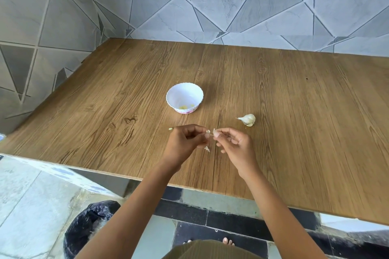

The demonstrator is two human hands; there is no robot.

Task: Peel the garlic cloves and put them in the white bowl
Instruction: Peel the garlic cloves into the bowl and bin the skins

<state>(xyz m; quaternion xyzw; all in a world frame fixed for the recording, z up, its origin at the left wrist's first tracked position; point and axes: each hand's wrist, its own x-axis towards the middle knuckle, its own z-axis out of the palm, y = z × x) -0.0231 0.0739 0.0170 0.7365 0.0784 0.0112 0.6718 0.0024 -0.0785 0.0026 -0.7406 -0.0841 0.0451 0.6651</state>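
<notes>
Clove (215,133) is held over the table (294,111) near its front edge and is only partly peeled. It is pinched in the curled fingertips of the right hand (235,145). A flap of skin (208,132) on its 9 o'clock side is pinched by the left hand (185,141), probably so the skin can be pulled against a fixed hold. A shed skin scrap (207,149) is seen at 6 o'clock, just under the hands. White bowl (185,92) is set at 11 o'clock, near, likely for a short drop; a few yellowish peeled pieces (185,107) are visible inside. Remaining garlic bulb (248,120) is parked at 2 o'clock, within right-hand reach. A bag-lined bin (90,223) is placed on the floor at 7 o'clock, likely for the skins.
</notes>
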